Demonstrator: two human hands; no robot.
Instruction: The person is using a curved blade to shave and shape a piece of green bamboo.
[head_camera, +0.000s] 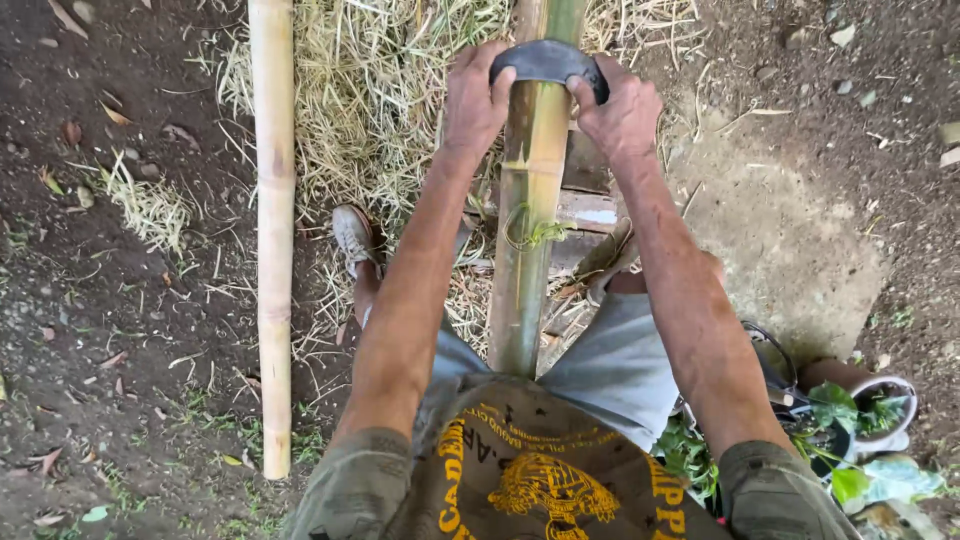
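Both hands are on a dark curved blade (548, 62) laid across the green bamboo pole (530, 230). The left hand (476, 98) has its grip clamped on the blade's left end, and the right hand (622, 108) is clamped on the right end. The pole runs from between the person's legs up over a wooden block (590, 205), w/ straw (370, 90) on the ground beneath. A second, pale bamboo pole (272, 230) lies apart to the left, parallel. One shoe (353, 237) is planted beside the worked pole.

Judgement: the blade looks centred and square to the pole. For a clean pass, keep equal pressure on both ends, wrists level, and pull along the pole axis, not across it. Thighs should pin the pole so it can't roll. Risk: fingers sit close to the blade edge, so the thumbs should stay on top. Potted plants (860, 410) at right are near the elbow path.
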